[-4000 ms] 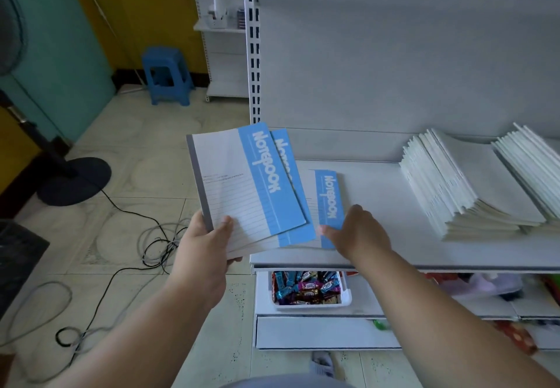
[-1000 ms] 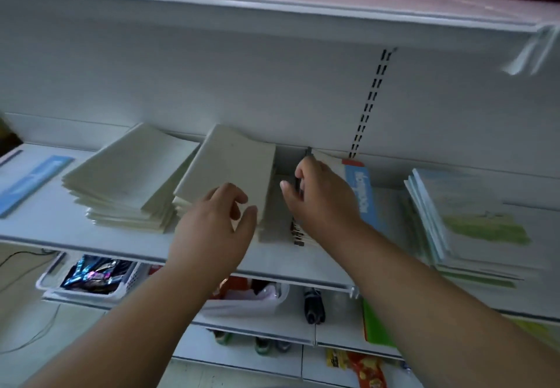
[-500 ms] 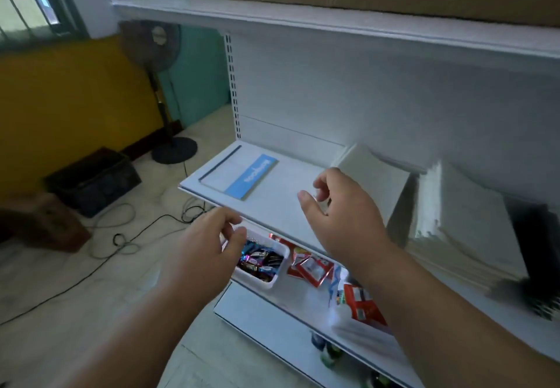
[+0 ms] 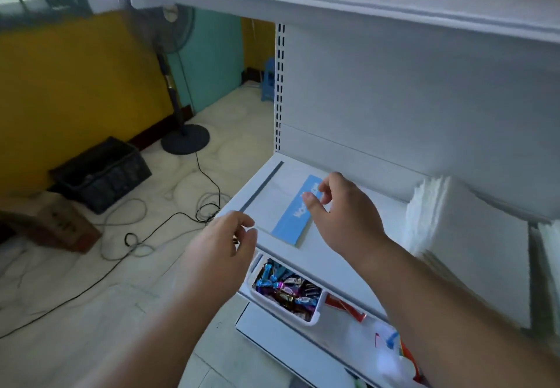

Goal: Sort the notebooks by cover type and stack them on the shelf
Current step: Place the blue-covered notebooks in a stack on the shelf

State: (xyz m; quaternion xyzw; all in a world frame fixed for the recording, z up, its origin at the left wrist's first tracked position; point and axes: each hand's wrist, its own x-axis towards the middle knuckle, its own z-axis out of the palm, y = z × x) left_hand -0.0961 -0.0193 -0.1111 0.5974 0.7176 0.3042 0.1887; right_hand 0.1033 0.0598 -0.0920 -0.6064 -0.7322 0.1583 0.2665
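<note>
A notebook [image 4: 280, 206] lies flat on the shelf [image 4: 345, 254], near its left end. To its right sits a stack [image 4: 466, 245] of notebooks. The right hand [image 4: 342, 215] hovers over the notebook; the left hand [image 4: 224, 245] is before the shelf's front edge. Below, a tray [image 4: 288, 293] of sweets sits on the lower shelf. Left, on the floor, stand a fan [image 4: 181, 136] and a crate [image 4: 103, 172].

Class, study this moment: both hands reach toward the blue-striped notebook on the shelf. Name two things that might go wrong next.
1. The blue-striped notebook lies near the shelf's front edge; a clumsy pull might slide it off.
2. The white notebook stack looks unevenly fanned; the right hand's forearm could nudge it.
</note>
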